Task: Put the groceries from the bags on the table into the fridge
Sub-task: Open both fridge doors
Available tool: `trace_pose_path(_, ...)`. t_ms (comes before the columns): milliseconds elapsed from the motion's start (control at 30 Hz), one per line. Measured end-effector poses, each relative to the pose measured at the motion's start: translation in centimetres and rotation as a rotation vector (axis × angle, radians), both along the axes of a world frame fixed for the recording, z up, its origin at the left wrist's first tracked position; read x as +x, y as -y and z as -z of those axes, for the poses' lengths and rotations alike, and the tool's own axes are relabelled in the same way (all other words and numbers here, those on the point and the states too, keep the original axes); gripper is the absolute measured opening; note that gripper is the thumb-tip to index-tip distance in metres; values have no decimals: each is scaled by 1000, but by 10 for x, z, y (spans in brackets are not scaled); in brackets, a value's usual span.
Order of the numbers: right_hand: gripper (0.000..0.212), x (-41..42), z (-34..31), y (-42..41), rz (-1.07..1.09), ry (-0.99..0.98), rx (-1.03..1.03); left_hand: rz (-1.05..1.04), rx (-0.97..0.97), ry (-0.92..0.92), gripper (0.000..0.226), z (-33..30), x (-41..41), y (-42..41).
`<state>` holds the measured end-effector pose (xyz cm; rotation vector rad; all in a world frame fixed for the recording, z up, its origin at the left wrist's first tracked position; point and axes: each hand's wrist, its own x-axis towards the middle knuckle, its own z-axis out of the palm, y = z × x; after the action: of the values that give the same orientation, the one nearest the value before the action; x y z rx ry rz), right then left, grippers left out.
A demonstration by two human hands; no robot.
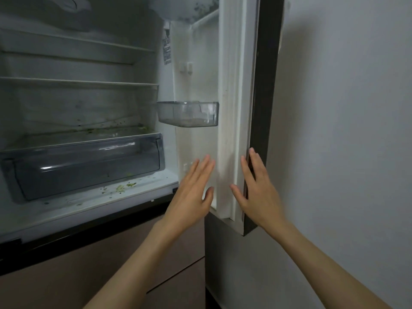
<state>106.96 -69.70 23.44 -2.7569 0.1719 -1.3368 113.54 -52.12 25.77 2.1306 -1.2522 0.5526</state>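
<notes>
The fridge point(73, 204) stands open in front of me, its white shelves bare. Its door point(236, 108) is swung out to the right, edge toward me. My left hand point(191, 192) is flat with straight fingers in front of the door's inner side, near its lower part. My right hand point(258, 192) is flat too, its fingers lying against the door's dark outer edge. Neither hand holds anything. No bags or groceries are in view.
A clear crisper drawer point(84, 166) sits at the fridge's bottom, with green scraps on the ledge point(120, 188) in front. A clear door bin point(189, 113) hangs on the door. Brown lower drawers point(111, 264) lie below. A white wall point(345, 130) is at the right.
</notes>
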Motion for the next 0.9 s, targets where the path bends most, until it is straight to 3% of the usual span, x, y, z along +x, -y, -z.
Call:
trace_pose_path(167,71,2,-5,28,55,-79,100,-161,-170,246,77,-33,23,-3)
trace_pose_path(333,74,11,-19,35,92,-3,45,-301,-4,285,79,-69,51,7)
trace_pose_path(467,75,27,-24,38,121,-95,-44,-291,138,287,82,-75,60,25)
trace_pose_path(900,73,48,-42,82,339,-268,-52,-224,193,352,76,-75,72,73)
